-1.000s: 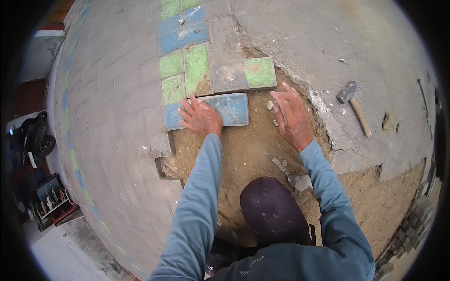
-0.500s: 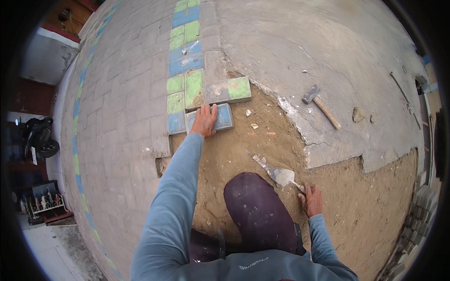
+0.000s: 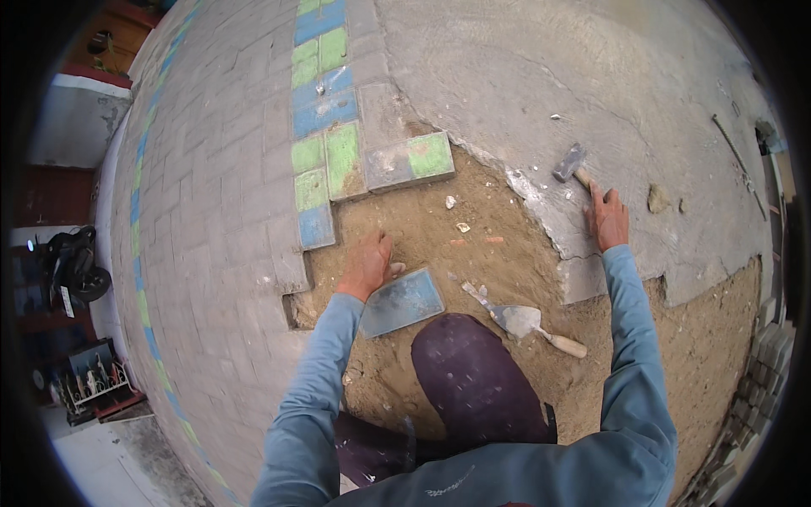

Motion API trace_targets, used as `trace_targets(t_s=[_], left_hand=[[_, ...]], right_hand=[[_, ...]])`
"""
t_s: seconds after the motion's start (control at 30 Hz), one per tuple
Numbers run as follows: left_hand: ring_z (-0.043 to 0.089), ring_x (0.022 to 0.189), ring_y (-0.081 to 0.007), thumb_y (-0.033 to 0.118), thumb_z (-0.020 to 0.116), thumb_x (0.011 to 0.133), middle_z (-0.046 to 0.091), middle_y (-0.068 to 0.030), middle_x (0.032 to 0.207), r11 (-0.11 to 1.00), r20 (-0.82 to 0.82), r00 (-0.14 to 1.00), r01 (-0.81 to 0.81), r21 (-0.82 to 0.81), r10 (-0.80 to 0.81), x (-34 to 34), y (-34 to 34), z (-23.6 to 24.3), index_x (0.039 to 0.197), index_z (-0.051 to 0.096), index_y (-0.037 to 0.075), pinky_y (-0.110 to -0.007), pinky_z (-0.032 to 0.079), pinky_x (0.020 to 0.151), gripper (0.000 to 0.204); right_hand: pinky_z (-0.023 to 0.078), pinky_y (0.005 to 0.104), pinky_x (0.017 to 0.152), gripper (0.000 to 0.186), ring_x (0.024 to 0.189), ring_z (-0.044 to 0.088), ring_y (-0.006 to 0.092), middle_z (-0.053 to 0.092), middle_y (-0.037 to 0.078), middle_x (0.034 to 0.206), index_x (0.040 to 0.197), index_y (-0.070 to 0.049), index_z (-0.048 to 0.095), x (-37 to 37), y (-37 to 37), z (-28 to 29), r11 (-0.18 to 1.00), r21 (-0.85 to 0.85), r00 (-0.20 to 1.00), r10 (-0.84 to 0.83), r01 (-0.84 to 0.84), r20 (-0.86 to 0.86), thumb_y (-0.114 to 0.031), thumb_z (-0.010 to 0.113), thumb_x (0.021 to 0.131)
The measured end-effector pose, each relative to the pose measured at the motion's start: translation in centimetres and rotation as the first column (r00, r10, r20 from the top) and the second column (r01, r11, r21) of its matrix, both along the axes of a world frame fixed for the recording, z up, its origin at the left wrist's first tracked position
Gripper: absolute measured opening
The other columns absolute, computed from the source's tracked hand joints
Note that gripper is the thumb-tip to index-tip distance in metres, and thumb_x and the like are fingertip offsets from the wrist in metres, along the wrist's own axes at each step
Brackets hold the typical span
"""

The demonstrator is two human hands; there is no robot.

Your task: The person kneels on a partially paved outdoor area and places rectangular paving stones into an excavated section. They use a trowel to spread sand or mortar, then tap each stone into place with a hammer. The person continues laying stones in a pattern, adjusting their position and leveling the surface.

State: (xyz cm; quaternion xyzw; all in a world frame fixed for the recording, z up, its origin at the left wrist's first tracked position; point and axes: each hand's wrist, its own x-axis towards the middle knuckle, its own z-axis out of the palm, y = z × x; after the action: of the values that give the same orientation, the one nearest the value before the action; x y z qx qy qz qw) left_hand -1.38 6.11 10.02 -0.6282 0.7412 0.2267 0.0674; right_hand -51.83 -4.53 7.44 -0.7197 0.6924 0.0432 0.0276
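Observation:
A blue-topped paving block [image 3: 402, 302] lies tilted askew on the sand before my knee. Just beyond its far left corner my left hand [image 3: 367, 265] is low over the sand, its fingers bent and the thumb apart, with nothing visible in them. On the broken concrete at right, my right hand [image 3: 609, 221] closes over the wooden handle of a hammer [image 3: 571, 163], whose metal head rests on the slab. A trowel [image 3: 518, 320] with a wooden handle lies on the sand between my arms, mortar on its blade.
Laid grey pavers [image 3: 221, 177] with a green and blue band end in a stepped edge along the sand bed [image 3: 405, 221]. A green and grey block [image 3: 411, 164] juts out there. Stones [image 3: 658, 198] and a metal rod [image 3: 738, 160] lie on the concrete. Stacked blocks [image 3: 754, 380] stand at far right.
The blue paving block has come out from the paver edge onto the sand nearer me. My left hand has drawn back from the edge. My right hand has moved from beside the trowel to the hammer.

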Motion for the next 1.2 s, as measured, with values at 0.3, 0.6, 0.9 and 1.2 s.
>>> trace_targets(t_s=[0.3,0.6,0.9,1.2], left_hand=[[0.030,0.152,-0.0348,0.032,0.094,0.067,0.030,-0.0173,0.165,0.945,0.275,0.952,0.207,-0.252,-0.135,-5.0,-18.0,-2.3,0.159,0.026,0.003,-0.052,0.030,0.122,0.118],[0.041,0.140,-0.0392,0.022,0.095,0.057,0.042,-0.0212,0.152,0.950,0.099,0.975,0.215,-0.227,-0.197,-2.8,-19.8,-4.6,0.157,0.027,0.001,-0.050,0.032,0.118,0.123],[0.046,0.133,-0.0394,0.022,0.094,0.053,0.048,-0.0216,0.141,0.976,0.085,0.995,0.072,-0.206,-0.055,-3.8,-8.2,-0.3,0.155,0.031,0.001,-0.052,0.035,0.112,0.122],[0.041,0.137,-0.0348,0.027,0.089,0.056,0.046,-0.0149,0.144,0.896,-0.183,0.960,-0.264,-0.356,0.210,-1.6,-0.9,-6.8,0.155,0.033,0.007,-0.051,0.025,0.120,0.116]], right_hand=[[0.043,0.0485,0.095,0.047,0.107,0.059,0.0304,0.056,0.012,0.114,0.143,-0.017,0.053,-0.1,0.2,-4.8,0.951,-0.244,0.982,-0.184,0.190,0.047,-0.034,0.061,0.101],[0.044,0.0429,0.095,0.038,0.105,0.056,0.0262,0.057,0.007,0.112,0.135,-0.019,0.060,2.4,0.8,-6.2,0.894,-0.400,0.978,-0.205,0.200,0.032,-0.033,0.063,0.100],[0.046,0.0445,0.092,0.037,0.102,0.059,0.0293,0.057,0.010,0.113,0.130,-0.014,0.061,1.4,0.4,-6.9,0.899,-0.414,0.981,-0.185,0.146,-0.055,-0.036,0.061,0.101],[0.045,0.0338,0.058,0.042,0.062,0.053,0.0167,0.048,0.001,0.070,0.098,-0.006,0.054,4.7,0.5,-3.4,0.967,0.152,0.588,-0.246,0.207,0.770,-0.046,0.048,0.108]])
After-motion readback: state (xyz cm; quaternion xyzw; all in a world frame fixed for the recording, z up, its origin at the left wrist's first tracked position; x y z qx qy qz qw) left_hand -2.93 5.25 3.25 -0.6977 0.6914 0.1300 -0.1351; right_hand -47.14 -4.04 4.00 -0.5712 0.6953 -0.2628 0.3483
